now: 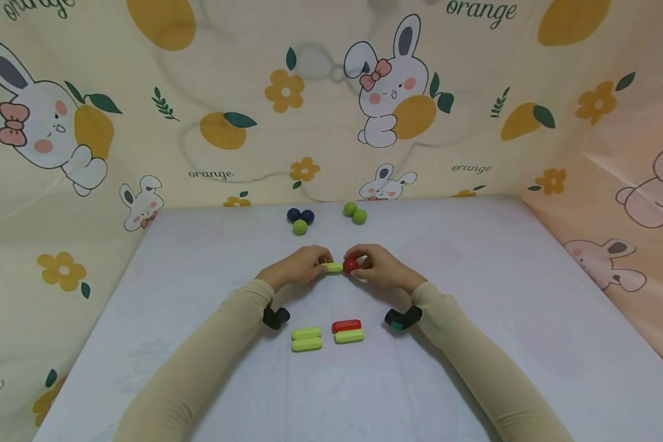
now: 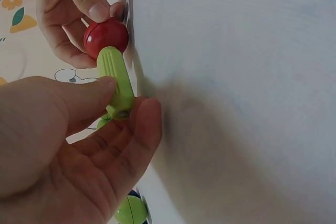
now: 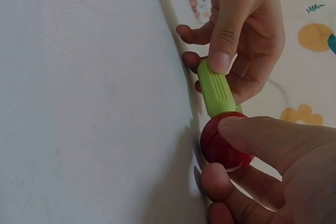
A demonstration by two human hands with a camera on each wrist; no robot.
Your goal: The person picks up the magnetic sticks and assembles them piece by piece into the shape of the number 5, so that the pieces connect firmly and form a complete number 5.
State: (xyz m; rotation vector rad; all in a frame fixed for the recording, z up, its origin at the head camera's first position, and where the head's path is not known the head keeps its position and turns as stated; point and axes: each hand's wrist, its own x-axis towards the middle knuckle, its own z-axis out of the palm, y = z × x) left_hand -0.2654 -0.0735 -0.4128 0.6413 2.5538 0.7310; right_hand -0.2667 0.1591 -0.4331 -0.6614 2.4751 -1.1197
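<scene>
My left hand (image 1: 302,266) pinches a light-green ribbed stick (image 2: 116,85) between thumb and fingers. In my right hand (image 1: 383,267) is a glossy red ball (image 3: 224,141), gripped by thumb and fingertips. One end of the stick touches the ball in both wrist views; whether they are joined I cannot tell. Both pieces are over the middle of the white table. Nearer the body lie two green sticks (image 1: 306,339) side by side. To their right a red stick (image 1: 346,325) lies against another green stick (image 1: 349,336).
Beyond the hands, two dark blue balls (image 1: 307,216) and a green ball (image 1: 300,227) sit together. Right of them are two more green balls (image 1: 359,216). A patterned cloth (image 1: 320,123) rises behind the white table (image 1: 475,258). Dark wrist cameras (image 1: 403,318) are strapped to both wrists.
</scene>
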